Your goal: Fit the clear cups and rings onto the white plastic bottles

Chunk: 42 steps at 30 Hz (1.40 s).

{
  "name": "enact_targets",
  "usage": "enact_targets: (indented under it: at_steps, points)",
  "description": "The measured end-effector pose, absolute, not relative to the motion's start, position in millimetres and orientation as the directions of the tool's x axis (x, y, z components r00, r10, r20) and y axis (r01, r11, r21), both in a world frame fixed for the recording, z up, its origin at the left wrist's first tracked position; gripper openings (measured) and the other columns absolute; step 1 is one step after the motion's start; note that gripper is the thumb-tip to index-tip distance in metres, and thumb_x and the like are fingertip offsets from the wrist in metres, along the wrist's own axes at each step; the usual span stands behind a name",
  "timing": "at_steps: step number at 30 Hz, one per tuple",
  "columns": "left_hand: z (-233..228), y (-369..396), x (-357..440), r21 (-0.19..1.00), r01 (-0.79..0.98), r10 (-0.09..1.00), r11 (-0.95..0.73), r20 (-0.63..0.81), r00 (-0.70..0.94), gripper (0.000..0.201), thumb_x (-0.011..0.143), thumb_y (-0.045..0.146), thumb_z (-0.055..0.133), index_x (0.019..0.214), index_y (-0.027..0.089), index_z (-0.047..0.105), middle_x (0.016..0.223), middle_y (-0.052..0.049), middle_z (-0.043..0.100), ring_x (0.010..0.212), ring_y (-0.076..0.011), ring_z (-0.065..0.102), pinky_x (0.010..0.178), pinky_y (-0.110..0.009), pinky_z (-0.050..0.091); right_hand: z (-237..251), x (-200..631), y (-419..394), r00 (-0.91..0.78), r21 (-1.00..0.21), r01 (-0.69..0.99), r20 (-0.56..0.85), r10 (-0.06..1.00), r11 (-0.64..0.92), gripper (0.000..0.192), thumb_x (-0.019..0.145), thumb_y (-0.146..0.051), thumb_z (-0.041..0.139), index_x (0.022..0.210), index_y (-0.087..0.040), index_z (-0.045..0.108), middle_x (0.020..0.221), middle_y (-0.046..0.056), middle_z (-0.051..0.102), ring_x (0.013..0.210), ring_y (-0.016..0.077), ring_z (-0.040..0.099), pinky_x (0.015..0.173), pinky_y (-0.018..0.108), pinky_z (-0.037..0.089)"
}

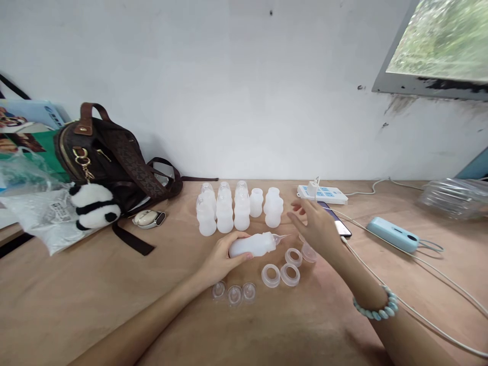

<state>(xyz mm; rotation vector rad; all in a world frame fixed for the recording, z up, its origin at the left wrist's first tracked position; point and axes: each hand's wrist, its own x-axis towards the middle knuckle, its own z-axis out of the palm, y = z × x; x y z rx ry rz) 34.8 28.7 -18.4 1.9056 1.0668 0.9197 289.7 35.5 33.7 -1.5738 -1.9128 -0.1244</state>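
A frosted white baby bottle (251,245) lies sideways in my left hand (223,256), whose thumb and fingers wrap its lower half. A clear nipple (278,238) with a long thin tip sticks out of the bottle's mouth, pointing right. To the right of that tip hovers my right hand (314,223), fingers apart and no object visible in it. Below it lie several translucent collar rings (270,282) and a clear cap (309,254), partly hidden by the right wrist. Three clear nipples (235,295) rest on the table below my left hand.
Behind stand several capped bottles (224,213) and two uncapped bottles (273,208). A power strip (331,195), phone (343,227), blue power bank (392,235) and cables are on the right. On the left are a backpack (114,147), panda plush (95,206) and watch (158,219).
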Motion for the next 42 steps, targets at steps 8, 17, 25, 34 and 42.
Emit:
enact_targets:
  at_steps: [8, 17, 25, 34, 42]
  points:
    - [-25.3, 31.1, 34.0, 0.870, 0.344, 0.913, -0.352, 0.238, 0.332, 0.035, 0.080, 0.037, 0.069, 0.111, 0.019, 0.064, 0.112, -0.007, 0.070, 0.100, -0.0270, 0.064, 0.089, -0.035, 0.048, 37.8, 314.9, 41.8, 0.052, 0.103, 0.992, 0.176, 0.983, -0.071, 0.008, 0.084, -0.023, 0.063, 0.082, -0.015, 0.065, 0.080, 0.014, 0.071, 0.074, 0.0301, 0.069, 0.057, 0.033, 0.041]
    - [-29.0, 35.3, 33.8, 0.896, 0.261, 0.929, -0.359, 0.318, 0.187, 0.034, 0.082, 0.039, 0.064, 0.109, 0.018, 0.062, 0.108, -0.005, 0.069, 0.099, -0.0248, 0.062, 0.087, -0.034, 0.049, 50.9, 309.7, 38.3, -0.023, -0.631, 0.642, 0.553, 0.833, 0.437, 0.024, 0.089, -0.037, 0.056, 0.101, -0.020, 0.066, 0.092, 0.007, 0.070, 0.073, 0.0191, 0.064, 0.063, 0.033, 0.054]
    - [-23.4, 29.3, 31.3, 0.810, 0.276, 0.851, -0.518, 0.455, 0.262, 0.030, 0.081, 0.033, 0.066, 0.106, 0.018, 0.061, 0.105, -0.006, 0.066, 0.097, -0.0235, 0.061, 0.086, -0.032, 0.046, 33.0, 271.2, 24.7, -0.278, -0.798, 0.309, 0.443, 0.852, 0.517, 0.023, 0.087, -0.029, 0.064, 0.109, -0.024, 0.070, 0.100, 0.005, 0.074, 0.085, 0.0192, 0.069, 0.074, 0.034, 0.060]
    - [-4.3, 27.6, 26.6, 0.791, 0.287, 0.835, -0.540, 0.461, 0.300, 0.027, 0.080, 0.035, 0.065, 0.100, 0.017, 0.062, 0.095, -0.004, 0.067, 0.087, -0.0219, 0.062, 0.076, -0.029, 0.047, 27.2, 266.8, 16.9, -0.197, -0.695, 0.335, 0.608, 0.769, 0.636, 0.020, 0.087, -0.027, 0.065, 0.106, -0.023, 0.070, 0.093, 0.006, 0.075, 0.088, 0.0217, 0.070, 0.075, 0.036, 0.060]
    - [9.3, 23.7, 24.2, 0.813, 0.278, 0.847, -0.512, 0.424, 0.321, 0.025, 0.081, 0.037, 0.062, 0.096, 0.017, 0.062, 0.088, -0.003, 0.066, 0.079, -0.0197, 0.062, 0.068, -0.027, 0.048, 29.3, 260.6, 7.9, -0.173, -0.563, 0.391, 0.732, 0.659, 0.728, 0.022, 0.085, -0.024, 0.069, 0.108, -0.026, 0.070, 0.105, 0.005, 0.075, 0.094, 0.0210, 0.071, 0.076, 0.032, 0.060]
